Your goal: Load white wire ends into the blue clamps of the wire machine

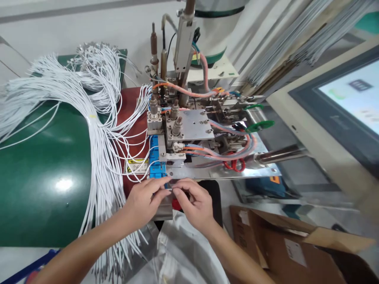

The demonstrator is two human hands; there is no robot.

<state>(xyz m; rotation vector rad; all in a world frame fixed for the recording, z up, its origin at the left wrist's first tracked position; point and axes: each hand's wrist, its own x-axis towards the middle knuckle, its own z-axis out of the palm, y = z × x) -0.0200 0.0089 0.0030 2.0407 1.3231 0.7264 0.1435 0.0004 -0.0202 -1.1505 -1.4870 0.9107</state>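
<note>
My left hand (148, 197) and my right hand (194, 199) meet at the fingertips just in front of the machine's near edge. Each is closed in a pinch. A small pale end of a white wire (169, 189) shows between them; most of it is hidden by the fingers. Right above my left hand is a blue fixture block (157, 170) with several white wires running into it from the left. A thick bundle of white wires (102, 169) hangs over the table edge to the left of my left hand, its loose ends below my forearm.
The metal machine (192, 126) with cylinders and hoses stands directly ahead. More wires with white connectors (99, 63) lie on the green table (44, 177). A screen (349, 90) juts in at the right. An open cardboard box (284, 252) sits lower right.
</note>
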